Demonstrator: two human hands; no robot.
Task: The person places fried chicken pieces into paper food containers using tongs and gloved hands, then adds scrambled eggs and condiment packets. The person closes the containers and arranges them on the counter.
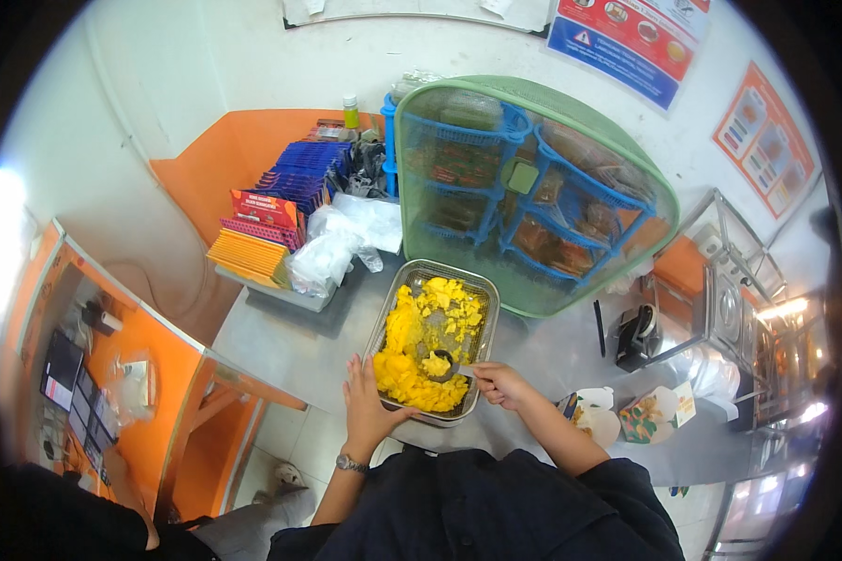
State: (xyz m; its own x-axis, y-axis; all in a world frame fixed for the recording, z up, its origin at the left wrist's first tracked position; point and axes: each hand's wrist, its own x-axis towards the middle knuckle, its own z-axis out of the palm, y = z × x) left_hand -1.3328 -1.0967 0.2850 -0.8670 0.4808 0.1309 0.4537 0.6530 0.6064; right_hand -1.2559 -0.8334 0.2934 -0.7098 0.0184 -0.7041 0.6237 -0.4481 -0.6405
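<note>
A rectangular metal mesh tray (490,308) lies on the steel table in front of me, holding a spread of yellow scrambled egg (410,329). My right hand (503,385) is closed on the handle of a dark scoop (445,365), whose bowl rests among the egg with some of it inside. My left hand (368,403) is at the tray's near left corner, fingers spread along the rim and thumb over the near edge. A watch is on my left wrist.
A green mesh cover (533,189) leans over blue racks of packets behind the tray. Folded cartons and a plastic bag (326,252) stand back left. Two open food boxes (593,414) and a black device (635,336) are right. Another person's arm (128,491) shows lower left.
</note>
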